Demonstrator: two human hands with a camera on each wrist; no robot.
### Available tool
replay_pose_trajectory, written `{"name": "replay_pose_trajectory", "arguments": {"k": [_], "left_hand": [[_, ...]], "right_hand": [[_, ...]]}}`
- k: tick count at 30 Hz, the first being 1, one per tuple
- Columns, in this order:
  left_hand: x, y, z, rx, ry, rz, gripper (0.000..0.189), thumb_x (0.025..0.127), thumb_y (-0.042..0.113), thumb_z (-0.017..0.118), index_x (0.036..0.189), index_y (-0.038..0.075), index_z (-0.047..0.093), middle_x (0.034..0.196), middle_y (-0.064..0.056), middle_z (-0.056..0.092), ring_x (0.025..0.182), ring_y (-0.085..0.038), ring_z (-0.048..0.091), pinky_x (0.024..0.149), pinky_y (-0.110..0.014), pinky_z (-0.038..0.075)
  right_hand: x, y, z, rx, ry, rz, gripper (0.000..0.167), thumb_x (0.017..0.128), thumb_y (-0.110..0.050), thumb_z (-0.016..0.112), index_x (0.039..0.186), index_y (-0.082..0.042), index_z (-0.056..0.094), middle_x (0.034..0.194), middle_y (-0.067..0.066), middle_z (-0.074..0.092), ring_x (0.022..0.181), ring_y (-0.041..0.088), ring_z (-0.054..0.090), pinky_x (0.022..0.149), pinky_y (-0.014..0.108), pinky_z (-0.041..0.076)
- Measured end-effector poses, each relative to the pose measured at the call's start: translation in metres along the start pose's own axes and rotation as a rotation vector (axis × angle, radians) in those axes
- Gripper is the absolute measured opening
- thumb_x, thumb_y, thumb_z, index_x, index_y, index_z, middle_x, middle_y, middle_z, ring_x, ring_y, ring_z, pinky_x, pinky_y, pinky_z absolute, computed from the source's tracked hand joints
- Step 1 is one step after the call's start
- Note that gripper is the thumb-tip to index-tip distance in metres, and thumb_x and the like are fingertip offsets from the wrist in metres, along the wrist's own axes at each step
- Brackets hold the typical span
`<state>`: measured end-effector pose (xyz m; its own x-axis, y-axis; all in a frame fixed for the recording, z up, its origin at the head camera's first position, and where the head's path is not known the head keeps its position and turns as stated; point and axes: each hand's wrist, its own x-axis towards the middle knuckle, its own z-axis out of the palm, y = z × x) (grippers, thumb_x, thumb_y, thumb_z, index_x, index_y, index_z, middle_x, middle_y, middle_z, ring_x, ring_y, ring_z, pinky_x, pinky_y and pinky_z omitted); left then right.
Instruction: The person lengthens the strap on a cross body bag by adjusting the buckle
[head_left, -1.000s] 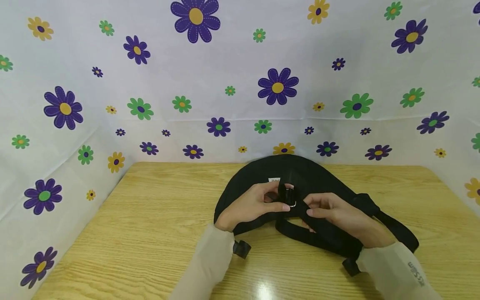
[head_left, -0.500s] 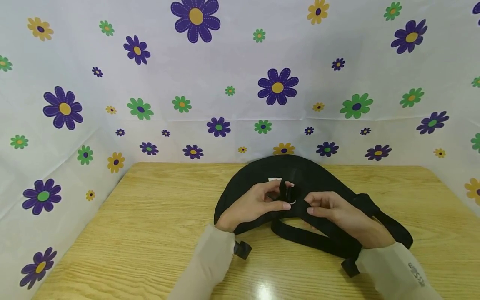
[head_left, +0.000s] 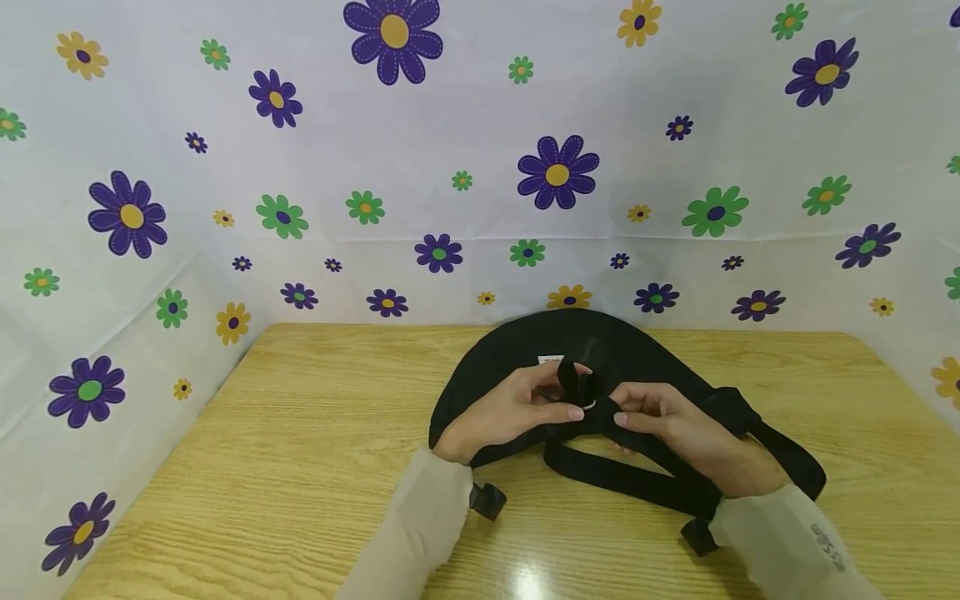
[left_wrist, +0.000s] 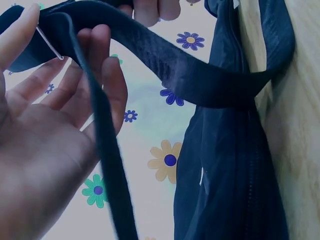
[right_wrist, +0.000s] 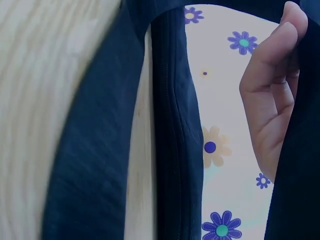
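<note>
A black crescent-shaped bag (head_left: 517,337) lies on the table, a small white label (head_left: 550,359) on its upper face. Above it my left hand (head_left: 517,404) pinches the metal strap buckle (head_left: 589,405) between thumb and fingers. In the left wrist view the buckle's metal bar (left_wrist: 49,42) shows by the thumb, and a strap end (left_wrist: 107,150) hangs down past the palm. Close by on the right, my right hand (head_left: 675,425) pinches the black strap (head_left: 622,479), which loops below the hands. The right wrist view has the thumb and curled fingers (right_wrist: 265,90) at the strap, partly hidden behind black fabric.
The wooden table (head_left: 285,467) extends far to the left of the bag. A flower-print cloth (head_left: 465,125) hangs along the back and sides. More strap (head_left: 795,458) curves out at the bag's right end. Dark wrist-worn pieces (head_left: 489,502) sit at the sleeves.
The buckle has tipped over in my left fingers, so less of its frame shows. The strap loop under the hands has shifted slightly left. Both hands stay nearly in place.
</note>
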<state>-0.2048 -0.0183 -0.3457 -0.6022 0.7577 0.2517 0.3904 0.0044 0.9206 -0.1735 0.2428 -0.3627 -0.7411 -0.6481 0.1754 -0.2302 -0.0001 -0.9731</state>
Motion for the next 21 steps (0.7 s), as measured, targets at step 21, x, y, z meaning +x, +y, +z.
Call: {"name": "replay_pose_trajectory", "arguments": {"k": [21], "left_hand": [[-0.001, 0.001, 0.001, 0.089, 0.02, -0.071, 0.053, 0.1, 0.006, 0.065, 0.148, -0.005, 0.045, 0.128, -0.018, 0.063, 0.113, -0.013, 0.061, 0.091, -0.024, 0.049]], "right_hand": [[-0.004, -0.01, -0.003, 0.01, -0.013, 0.092, 0.018, 0.106, 0.0, 0.047, 0.107, -0.002, 0.065, 0.083, -0.004, 0.064, 0.077, 0.011, 0.061, 0.074, 0.025, 0.05]]}}
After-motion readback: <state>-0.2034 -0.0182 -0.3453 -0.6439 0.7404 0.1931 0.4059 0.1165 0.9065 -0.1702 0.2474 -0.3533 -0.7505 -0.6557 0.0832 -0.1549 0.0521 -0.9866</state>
